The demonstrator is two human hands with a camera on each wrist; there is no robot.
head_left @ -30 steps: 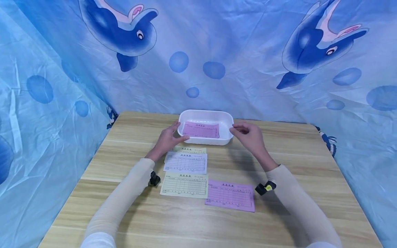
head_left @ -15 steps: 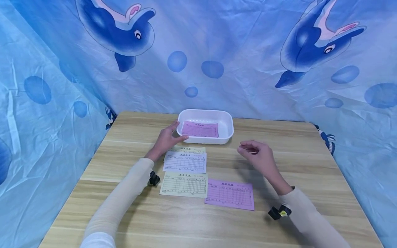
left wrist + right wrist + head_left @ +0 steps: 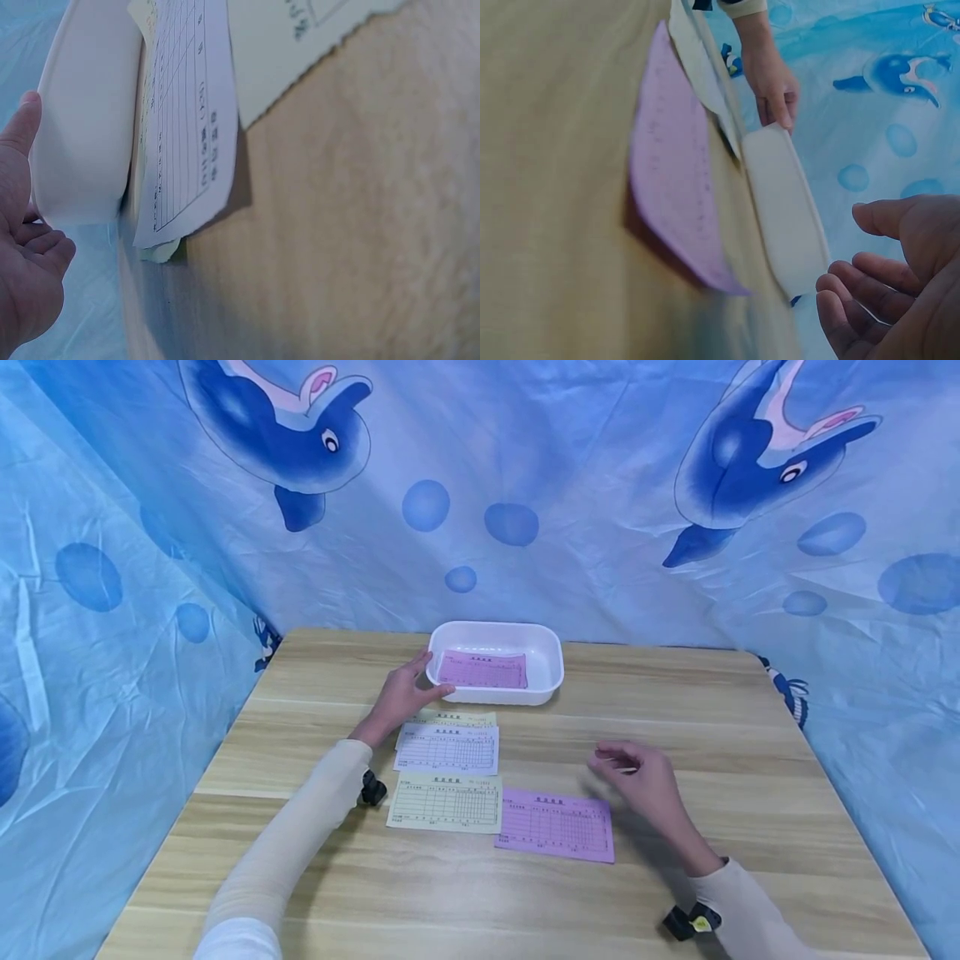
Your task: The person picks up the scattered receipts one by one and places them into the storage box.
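My left hand (image 3: pixel 399 698) grips the left end of a white plastic tray (image 3: pixel 501 697), thumb at the front rim and fingers round the side. Inside that tray lies a pink printed slip (image 3: pixel 482 671). To the right, my right hand (image 3: pixel 641 779) hovers over the table with loosely bent fingers and nothing in them. The nearest paper to it is a purple form slip (image 3: pixel 557 828). Its left edge meets a pale yellow slip (image 3: pixel 446 804). In the left wrist view, a white slip (image 3: pixel 180 135) lies partly over another yellowish slip, close in front of the tray.
A wooden table (image 3: pixel 420 902) carries everything, with the tray near its back edge. Blue dolphin-print cloth (image 3: pixel 585 485) hangs behind the table and along its sides. Small black cameras sit on both wrists, one by the left cuff (image 3: pixel 352 768).
My right hand has left the tray's right end and moved down and right, toward the purple slip. My left hand keeps its grip on the tray. The slips lie as before.
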